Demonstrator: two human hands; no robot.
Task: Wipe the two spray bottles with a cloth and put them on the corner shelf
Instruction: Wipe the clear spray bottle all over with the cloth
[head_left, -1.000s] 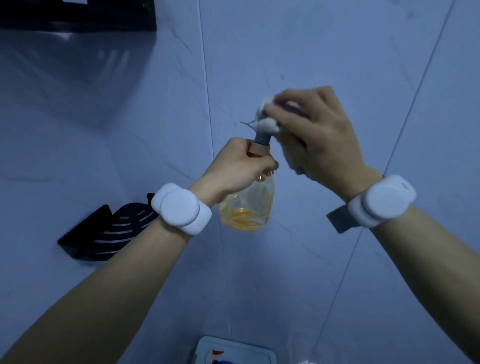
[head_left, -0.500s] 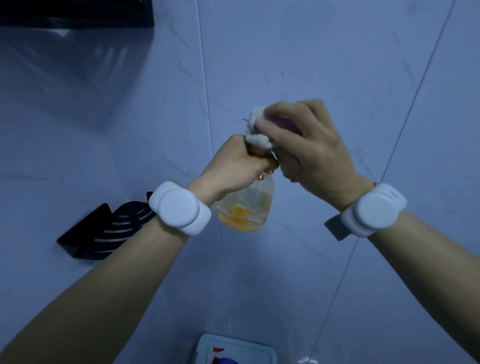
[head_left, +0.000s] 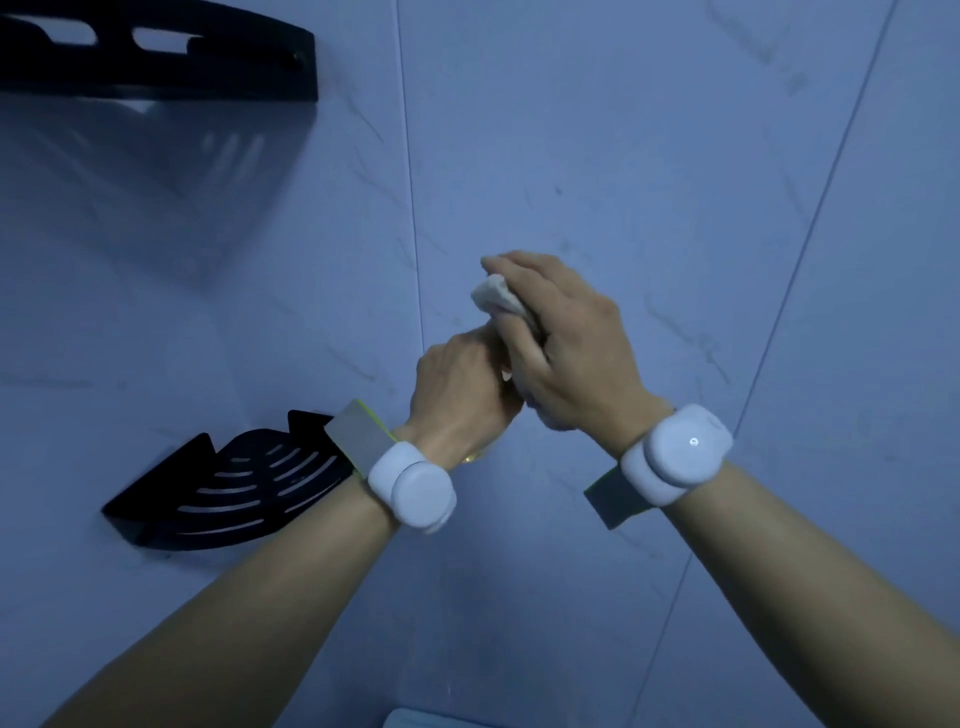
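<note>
My left hand (head_left: 460, 387) grips a spray bottle that is almost wholly hidden behind it; only a sliver of its yellowish body (head_left: 471, 458) shows below the wrist. My right hand (head_left: 558, 343) holds a white cloth (head_left: 496, 297) bunched over the bottle's top, pressed against my left hand. Both hands are in front of the tiled wall corner. A black slotted corner shelf (head_left: 234, 486) hangs on the wall to the lower left of my left wrist. The second spray bottle is out of view.
A second black shelf (head_left: 161, 62) is mounted high at the top left. The pale tiled walls meet in a corner seam (head_left: 413, 208) behind my hands. A white box edge (head_left: 415, 719) shows at the bottom of the frame.
The view has tilted up, so both hands sit lower in it. The bottle, plainly visible before, is now hidden behind my left hand. My right hand has slid the cloth down against my left hand.
</note>
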